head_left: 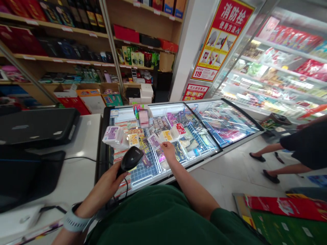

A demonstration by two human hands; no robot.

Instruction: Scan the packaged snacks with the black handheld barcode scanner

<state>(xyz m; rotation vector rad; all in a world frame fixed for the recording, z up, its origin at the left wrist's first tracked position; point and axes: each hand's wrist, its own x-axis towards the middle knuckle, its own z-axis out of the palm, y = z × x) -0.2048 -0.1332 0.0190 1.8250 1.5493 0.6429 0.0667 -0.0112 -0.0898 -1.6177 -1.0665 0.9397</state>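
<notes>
My left hand [113,180] is wrapped round the grip of a black barcode scanner [133,158], its head tilted toward the right and its cord hanging down. The fingers of my right hand [168,150] are closed on the edge of a small pack with a purple and white label [154,141]. Just beyond that pack, a yellow-labelled pack [166,135] and a red-labelled pack [179,130] lie on the freezer's glass top. To the left are a stack of clear plastic packs with purple labels [112,134] and another yellow-labelled pack [133,139].
The chest freezer [219,149] holds wire baskets of bagged goods. A pale counter [88,143] with black equipment [38,124] stands at left. Stocked shelves [84,32] line the back. A person's legs [273,161] show at right, near a red and green carton [286,214].
</notes>
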